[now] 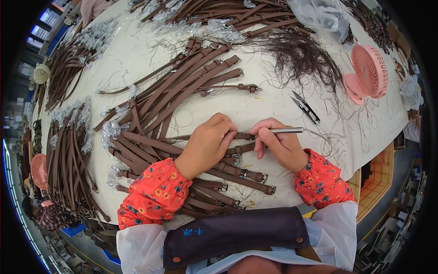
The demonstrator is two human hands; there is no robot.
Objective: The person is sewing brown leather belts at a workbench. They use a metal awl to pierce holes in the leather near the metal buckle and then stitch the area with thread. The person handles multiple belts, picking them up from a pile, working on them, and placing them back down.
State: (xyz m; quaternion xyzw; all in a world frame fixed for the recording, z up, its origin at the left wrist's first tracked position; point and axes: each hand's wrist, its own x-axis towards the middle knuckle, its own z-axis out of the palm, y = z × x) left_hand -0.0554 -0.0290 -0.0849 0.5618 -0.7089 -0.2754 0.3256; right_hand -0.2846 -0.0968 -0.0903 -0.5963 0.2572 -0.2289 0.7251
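Note:
My left hand point(206, 144) is closed on a thin brown strap point(182, 137) lying across other straps. My right hand point(278, 141) grips a slim silver tool point(288, 130) between thumb and fingers, its working end at the strap close to my left fingertips. Brown straps with silver buckles point(248, 173) are spread in bundles beneath and around both hands, some wrapped at their left ends in clear plastic point(112, 132). Black-handled thread snips point(305, 107) lie beyond my right hand.
The pale table point(374, 128) carries more strap bundles point(68, 160), a dark tangle of threads point(303, 57), crumpled plastic point(319, 18) and a pink fan point(367, 71) at right. Another person point(45, 214) is at the lower left, and part of another point(93, 9) shows at the top.

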